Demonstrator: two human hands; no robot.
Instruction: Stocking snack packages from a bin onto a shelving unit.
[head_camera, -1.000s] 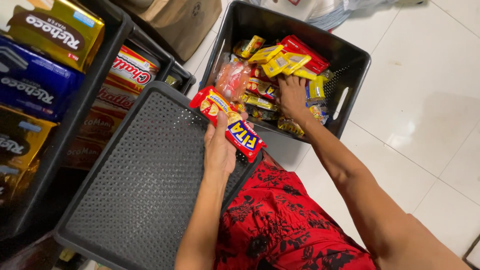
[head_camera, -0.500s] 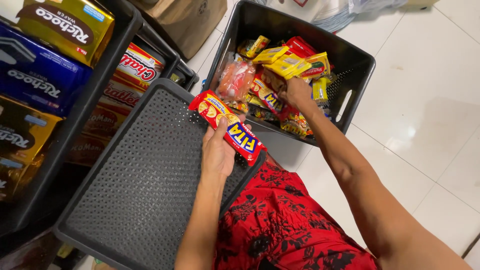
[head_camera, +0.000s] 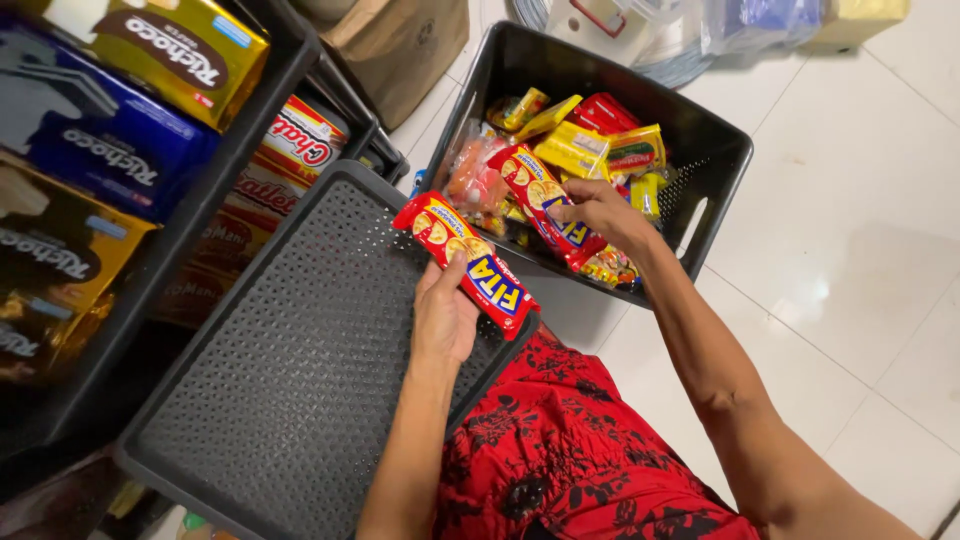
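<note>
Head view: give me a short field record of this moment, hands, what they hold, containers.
left hand: holds a red cracker pack over the upturned crate
right hand: grip closed on a second red cracker pack, lifted just above the snack heap
upturned crate: dark perforated plastic, bare on top, against the person's lap
open crate: dark plastic, filled with mixed yellow and red snack packs
shelf: at left, stacked with boxed biscuits
floor: white tile
</note>
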